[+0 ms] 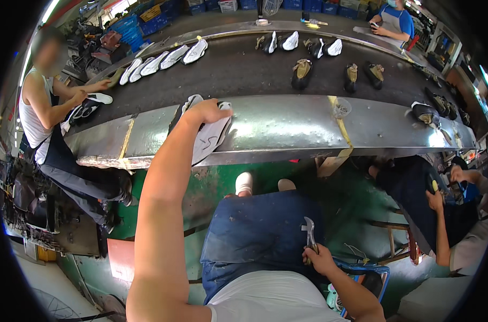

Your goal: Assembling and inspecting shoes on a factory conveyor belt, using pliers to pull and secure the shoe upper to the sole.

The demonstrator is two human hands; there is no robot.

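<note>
My left hand (209,111) reaches out to the near metal edge of the worktable. Its fingers close over a shoe (212,140) whose white sole faces me and bears a dark handwritten mark. Beside it, partly covered by my arm and hand, is another piece with a white sole and dark upper (193,100). My right hand (320,258) rests low by my right thigh, wrapped round the handles of lasting pliers (309,231). Their curved metal jaws point up over my dark blue apron (255,225).
On the dark conveyor belt (228,72) stand white-soled shoes (174,57) and several dark shoes (302,73). A clear cup (341,107) sits on the metal ledge. One co-worker (45,102) stands left, another sits (464,225) close at right, and one (394,24) is across the belt.
</note>
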